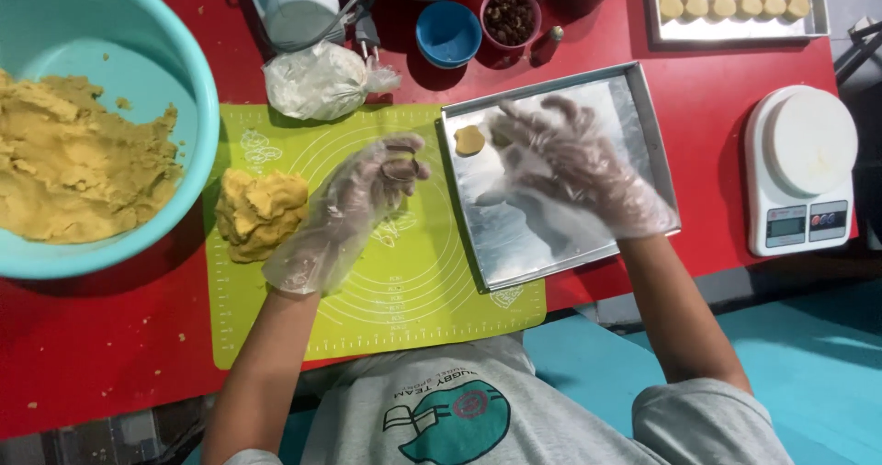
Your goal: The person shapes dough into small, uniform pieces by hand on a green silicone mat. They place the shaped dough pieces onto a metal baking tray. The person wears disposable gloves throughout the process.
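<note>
My left hand (pixel 354 209), in a clear plastic glove, hovers over the green silicone mat (pixel 404 290) and pinches a small clear ring-shaped cutter (pixel 401 168). A lump of yellow dough (pixel 259 211) lies on the mat just left of that hand. My right hand (pixel 574 166), also gloved, is spread over the metal baking tray (pixel 537 249), fingers apart; a second bit of dough seems to lie under its fingertips. One shaped dough piece (pixel 469 140) sits in the tray's upper left corner, beside those fingertips.
A big teal bowl (pixel 175 51) of dough stands at the left. Behind the mat are a bag of flour (pixel 322 81), a blue cup (pixel 447 33), a cup of raisins (pixel 511 17) and a tray of shaped pieces (pixel 735 26). A white kitchen scale (pixel 801 171) stands at right.
</note>
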